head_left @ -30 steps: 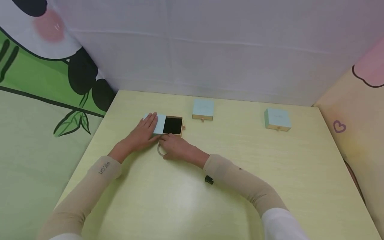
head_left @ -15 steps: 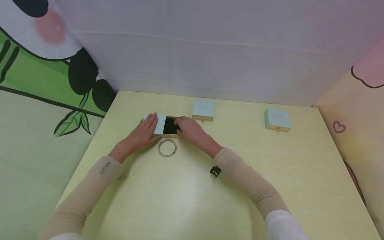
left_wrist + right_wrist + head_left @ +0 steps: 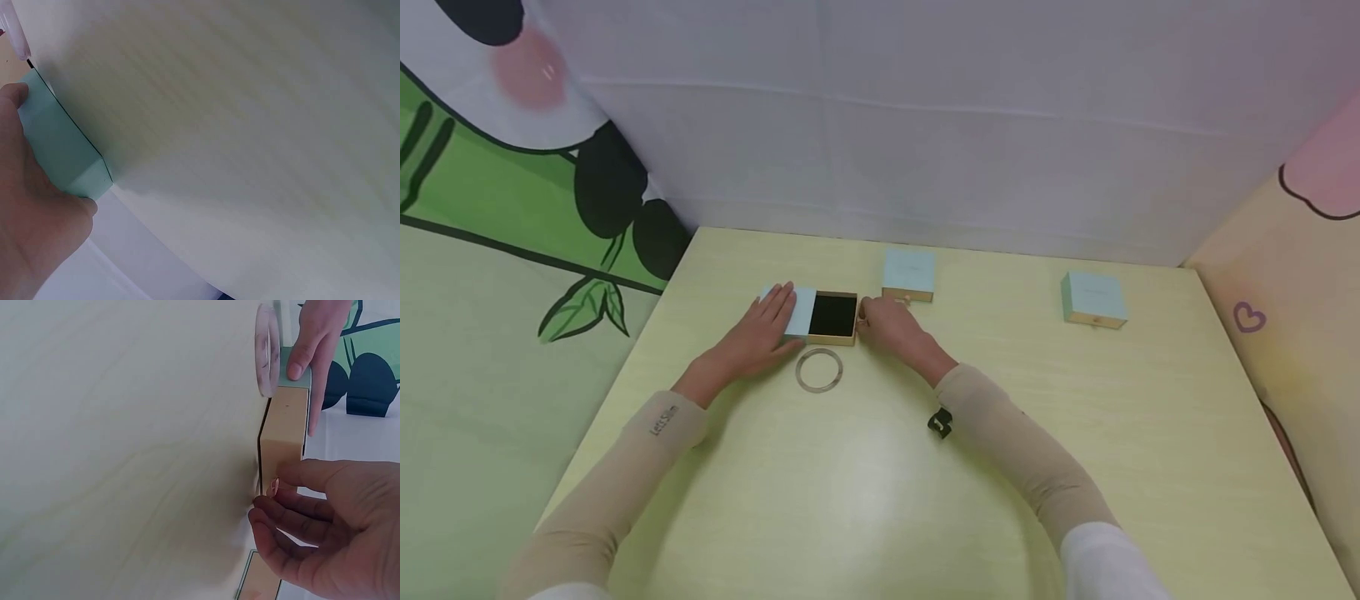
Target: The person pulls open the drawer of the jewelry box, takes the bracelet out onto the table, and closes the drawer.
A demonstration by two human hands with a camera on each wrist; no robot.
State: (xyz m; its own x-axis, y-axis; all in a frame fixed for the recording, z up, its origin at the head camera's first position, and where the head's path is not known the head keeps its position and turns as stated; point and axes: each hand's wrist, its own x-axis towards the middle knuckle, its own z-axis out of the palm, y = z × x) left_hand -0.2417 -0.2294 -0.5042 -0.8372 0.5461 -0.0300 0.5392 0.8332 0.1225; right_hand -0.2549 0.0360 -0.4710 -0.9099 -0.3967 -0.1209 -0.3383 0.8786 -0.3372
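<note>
At the right end of the half-drawn box, the fingers of the right hand (image 3: 898,327) curl about a small pull tab (image 3: 273,487), thumb on one side and fingertips on the other; how firmly they pinch it, I cannot tell. The tab sits on the end of a drawer (image 3: 831,340), which stands partway out of its pale blue sleeve (image 3: 802,312) and shows a black lining (image 3: 833,317). On that sleeve rests the left hand (image 3: 760,333), fingers straight across the top, thumb spread along the near side.

Just in front lies a bangle (image 3: 260,353), flat on the worktop (image 3: 865,500) and apart from both hands. Beyond the right hand is a second box (image 3: 909,271), with a third box (image 3: 1094,297) well off to the right.

The tab is tiny, so a hard or slanted pull could slip from the fingertips. Should the left hand press too lightly, the whole box might slide, or a tug could bring the drawer clean out. The right knuckles, close to the second box, could nudge it; a low-swept forearm could knock the bangle.
</note>
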